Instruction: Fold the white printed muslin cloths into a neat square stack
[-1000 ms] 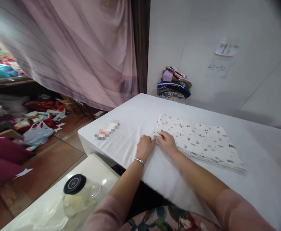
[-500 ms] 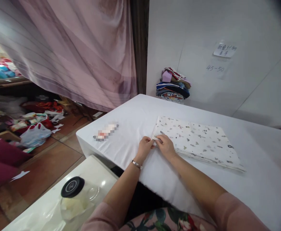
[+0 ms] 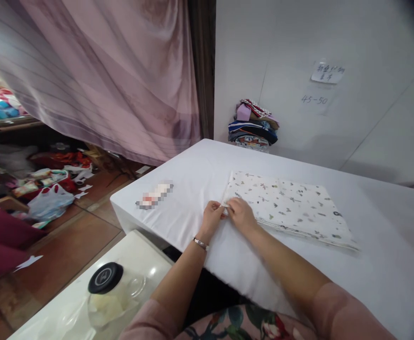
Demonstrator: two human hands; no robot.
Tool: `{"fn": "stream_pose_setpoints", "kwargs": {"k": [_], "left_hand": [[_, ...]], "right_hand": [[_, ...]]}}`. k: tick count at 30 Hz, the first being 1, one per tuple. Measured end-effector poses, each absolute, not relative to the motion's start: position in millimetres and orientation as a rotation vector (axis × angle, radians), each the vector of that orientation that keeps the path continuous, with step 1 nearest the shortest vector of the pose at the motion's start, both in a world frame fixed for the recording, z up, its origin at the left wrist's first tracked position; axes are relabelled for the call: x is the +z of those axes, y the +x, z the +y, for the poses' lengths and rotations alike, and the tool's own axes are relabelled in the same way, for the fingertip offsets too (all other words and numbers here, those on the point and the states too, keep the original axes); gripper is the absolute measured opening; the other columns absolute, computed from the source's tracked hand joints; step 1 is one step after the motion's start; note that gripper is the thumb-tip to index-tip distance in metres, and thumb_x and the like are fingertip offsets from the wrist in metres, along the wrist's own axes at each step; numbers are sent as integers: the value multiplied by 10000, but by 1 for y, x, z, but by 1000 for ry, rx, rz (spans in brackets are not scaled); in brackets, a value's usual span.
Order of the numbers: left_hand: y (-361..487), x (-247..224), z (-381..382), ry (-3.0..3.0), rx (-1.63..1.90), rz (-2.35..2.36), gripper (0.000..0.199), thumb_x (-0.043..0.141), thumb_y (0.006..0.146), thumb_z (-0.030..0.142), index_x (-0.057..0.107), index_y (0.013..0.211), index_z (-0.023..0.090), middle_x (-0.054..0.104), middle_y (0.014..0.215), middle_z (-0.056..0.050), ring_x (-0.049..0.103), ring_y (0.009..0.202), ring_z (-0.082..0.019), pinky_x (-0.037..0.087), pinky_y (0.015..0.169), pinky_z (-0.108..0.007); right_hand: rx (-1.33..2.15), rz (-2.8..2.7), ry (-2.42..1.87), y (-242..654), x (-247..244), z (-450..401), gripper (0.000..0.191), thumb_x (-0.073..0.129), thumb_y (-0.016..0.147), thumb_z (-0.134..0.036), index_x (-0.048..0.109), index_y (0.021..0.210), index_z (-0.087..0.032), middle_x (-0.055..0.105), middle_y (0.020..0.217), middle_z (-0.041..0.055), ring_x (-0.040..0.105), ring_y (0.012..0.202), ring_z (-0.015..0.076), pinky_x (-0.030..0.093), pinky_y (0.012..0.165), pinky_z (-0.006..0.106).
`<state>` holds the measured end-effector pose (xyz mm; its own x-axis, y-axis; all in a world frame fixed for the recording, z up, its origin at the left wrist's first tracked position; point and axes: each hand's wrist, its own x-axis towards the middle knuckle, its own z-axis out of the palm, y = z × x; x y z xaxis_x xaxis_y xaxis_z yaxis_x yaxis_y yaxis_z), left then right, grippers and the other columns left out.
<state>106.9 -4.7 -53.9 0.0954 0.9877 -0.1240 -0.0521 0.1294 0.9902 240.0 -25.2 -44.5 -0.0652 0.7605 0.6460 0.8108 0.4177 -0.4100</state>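
Across the white-covered table (image 3: 187, 174), right of the middle of the view, lies a folded white cloth (image 3: 291, 208) with small grey and green motifs, flat and in several layers, its near edge showing the folds. Both hands meet at its near left corner. The right hand (image 3: 241, 215) is bent over that corner, thumb and fingers pinching the fabric. The left hand (image 3: 214, 218) is just beside it, fingers curled and thumb turned inward; its fingertips are small and partly hidden, so I cannot tell whether they grip the corner too. A bracelet (image 3: 200, 243) circles the left wrist.

On the table left of the hands, well apart from the cloth, lies a pixelated item (image 3: 155, 195). Beyond the table's far edge, against the pale wall (image 3: 245, 52), a pile of folded fabrics (image 3: 252, 125) stands below and left of two paper notes (image 3: 327, 73), the lower reading "45-50". A pink curtain (image 3: 129, 71) hangs at the left. At lower left, a black lid (image 3: 105, 277) tops a clear container on a glossy white surface (image 3: 143, 250).
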Motion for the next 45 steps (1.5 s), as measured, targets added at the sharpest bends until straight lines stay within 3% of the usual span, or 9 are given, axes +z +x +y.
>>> {"fn": "stream_pose_setpoints", "kwargs": {"k": [6,10,17,23,30,37,41,45], "left_hand": [[103,-48,-9,1102,1088,1111,280,611,706,373,455,843,186,546,601,48,579,525,-106,506,562,-256],[106,-49,-9,1224,1049,1210,381,636,693,475,438,864,198,535,607,49,572,518,-109,479,533,-239],[102,-48,-13,1683,887,1582,224,498,801,363,456,952,202,593,641,8,595,613,-157,390,567,-248],[103,-41,-17,1916,680,1810,271,456,808,335,459,1037,190,654,771,-71,616,761,-230,363,626,-285],[101,-39,-13,1933,673,1756,286,437,811,386,460,1033,207,661,783,-72,620,761,-262,360,595,-294],[100,-41,-10,2075,614,1775,317,393,834,419,469,1046,197,662,847,-91,619,779,-273,400,610,-327],[99,-42,-11,2131,618,1809,327,392,835,425,499,1038,193,649,886,-89,601,844,-289,427,652,-367],[100,-39,-11,2410,854,1668,314,422,828,302,538,1088,169,590,1091,-120,520,1033,-281,423,804,-396]], "right_hand": [[-15,-1889,-1336,231,-62,-35,146,461,816,-137,578,889,-183,598,892,71,521,869,215,448,770,353],[53,-1902,-1296,235,-64,-40,271,438,787,-86,588,988,-189,599,968,87,519,953,224,456,826,377],[176,-2007,-1243,244,-62,-49,346,479,774,-94,595,1081,-200,608,1062,74,533,996,209,445,885,379],[22,-2186,-1370,268,-59,-70,337,481,839,-182,548,1169,-181,596,1131,102,525,1056,227,434,894,409],[-80,-2151,-1731,378,-67,-151,410,428,889,-323,478,1287,-235,507,1308,81,438,1221,239,354,1002,473],[-281,-1635,-2339,514,-82,-267,401,380,864,-381,575,1177,-225,552,1258,97,447,1220,272,333,1000,533],[-305,-1314,-2294,535,-83,-296,378,383,849,-399,646,1039,-206,633,1122,106,544,1109,257,419,963,437],[-264,-1281,-2127,510,-72,-281,334,416,838,-378,674,970,-213,652,1064,78,584,1019,237,455,928,401]]}}
